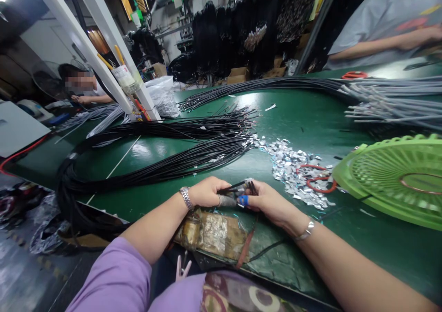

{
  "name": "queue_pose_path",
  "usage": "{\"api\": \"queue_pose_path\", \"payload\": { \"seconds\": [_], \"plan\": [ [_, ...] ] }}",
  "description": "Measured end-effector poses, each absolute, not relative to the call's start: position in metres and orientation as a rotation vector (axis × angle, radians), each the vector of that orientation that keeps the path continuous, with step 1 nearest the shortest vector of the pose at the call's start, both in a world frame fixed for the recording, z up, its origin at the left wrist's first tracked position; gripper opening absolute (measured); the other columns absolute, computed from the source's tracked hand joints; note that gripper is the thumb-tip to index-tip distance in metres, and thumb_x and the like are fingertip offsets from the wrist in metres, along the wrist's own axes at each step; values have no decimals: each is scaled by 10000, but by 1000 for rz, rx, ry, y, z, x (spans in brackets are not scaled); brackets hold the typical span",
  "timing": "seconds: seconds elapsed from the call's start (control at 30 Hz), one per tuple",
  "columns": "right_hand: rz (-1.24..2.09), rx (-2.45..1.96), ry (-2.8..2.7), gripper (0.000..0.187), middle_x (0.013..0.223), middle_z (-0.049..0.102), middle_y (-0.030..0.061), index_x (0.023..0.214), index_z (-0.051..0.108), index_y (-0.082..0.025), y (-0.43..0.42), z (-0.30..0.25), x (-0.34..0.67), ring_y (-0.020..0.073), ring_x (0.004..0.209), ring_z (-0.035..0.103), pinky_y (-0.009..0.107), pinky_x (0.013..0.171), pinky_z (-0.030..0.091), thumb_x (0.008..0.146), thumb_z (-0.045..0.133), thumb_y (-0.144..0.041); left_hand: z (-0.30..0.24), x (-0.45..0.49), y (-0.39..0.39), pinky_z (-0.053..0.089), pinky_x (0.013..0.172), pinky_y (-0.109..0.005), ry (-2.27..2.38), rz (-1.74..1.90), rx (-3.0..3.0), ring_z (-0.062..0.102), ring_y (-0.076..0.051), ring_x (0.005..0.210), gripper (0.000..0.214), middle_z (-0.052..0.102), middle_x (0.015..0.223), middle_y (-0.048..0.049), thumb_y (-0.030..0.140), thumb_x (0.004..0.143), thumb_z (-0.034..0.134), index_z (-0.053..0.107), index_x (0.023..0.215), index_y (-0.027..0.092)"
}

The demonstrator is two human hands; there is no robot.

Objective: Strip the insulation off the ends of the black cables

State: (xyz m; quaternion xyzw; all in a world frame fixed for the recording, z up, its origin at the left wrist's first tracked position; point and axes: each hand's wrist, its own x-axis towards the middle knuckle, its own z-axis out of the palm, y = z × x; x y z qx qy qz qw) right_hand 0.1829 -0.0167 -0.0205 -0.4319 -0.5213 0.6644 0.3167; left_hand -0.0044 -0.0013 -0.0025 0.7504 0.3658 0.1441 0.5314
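Observation:
My left hand (207, 193) and my right hand (267, 202) meet at the near edge of the green table (311, 118). Both are closed on the end of a thin black cable (238, 188), with its stripped wires between the fingertips. Blue tape wraps one right fingertip. A big loop of black cables (155, 164) lies just beyond my left hand and hangs over the table's left edge. A heap of silver foil scraps (293, 167) lies beyond my right hand. A worn taped pad (210, 233) sits under my wrists.
A green plastic fan grille (397, 176) lies at the right, red-handled scissors (316, 178) beside it. Grey cables (386, 102) spread across the far right. Another person's arm (386, 44) rests at the far right; a second person sits at the far left. A white post (103, 49) stands at the left.

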Motion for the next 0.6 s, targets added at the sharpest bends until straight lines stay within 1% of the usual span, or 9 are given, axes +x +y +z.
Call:
{"api": "queue_pose_path", "payload": {
  "seconds": [0.07,0.17,0.23,0.27,0.3,0.37,0.47,0.53,0.6],
  "plan": [
    [1594,-1176,-1381,420,523,462,-66,661,503,-187,-16,-21,182,72,472,361,215,437,261,519,782,-467,0,-4,-2,319,501,-185,821,295,1724,370,-61,528,358,443,568,47,446,643,704,578,664,111],
    [1452,-1186,-1366,412,522,454,-54,716,520,-196,-14,-19,186,94,470,381,232,441,283,669,644,-586,6,-8,-2,369,521,-193,798,321,1618,424,-70,534,394,498,583,30,457,595,754,608,688,104],
    [1519,-1117,-1433,473,562,497,-24,780,539,-191,-15,-14,192,101,456,387,244,434,295,781,469,-659,9,-14,0,399,535,-203,822,411,1565,464,-80,538,420,543,590,12,461,553,788,621,683,99],
    [1577,-1064,-1509,521,596,523,-7,807,549,-185,-17,-12,195,99,449,378,249,430,299,812,393,-682,11,-17,1,413,539,-209,829,453,1539,480,-85,532,431,561,590,5,463,534,800,627,681,97],
    [1634,-1004,-1608,566,619,534,2,823,560,-178,-19,-10,198,95,439,355,253,425,300,825,342,-700,12,-19,2,424,540,-214,829,488,1517,492,-87,523,440,575,588,0,465,518,810,634,680,96],
    [1712,-890,-1820,634,590,492,-10,824,592,-162,-23,-6,202,95,442,314,260,437,310,838,285,-716,13,-23,2,440,536,-220,816,529,1487,502,-87,501,451,591,580,-6,463,492,826,645,675,92],
    [1729,-785,-1999,649,555,399,-33,840,635,-142,-28,-2,203,113,502,344,274,524,347,872,271,-678,12,-24,2,448,525,-217,792,553,1472,507,-85,484,456,603,570,-15,463,475,836,655,659,87],
    [1718,-759,-2005,604,578,394,-33,864,641,-144,-29,-3,200,117,537,355,271,543,330,873,326,-659,12,-23,1,447,521,-213,792,573,1470,512,-86,487,467,609,571,-20,474,467,837,661,655,85],
    [1717,-746,-1955,562,604,406,-30,829,629,-154,-29,-5,197,112,548,336,258,517,287,831,415,-674,12,-22,0,450,525,-212,799,586,1468,517,-89,495,485,612,571,-21,490,453,837,663,651,83]
  ]
}}
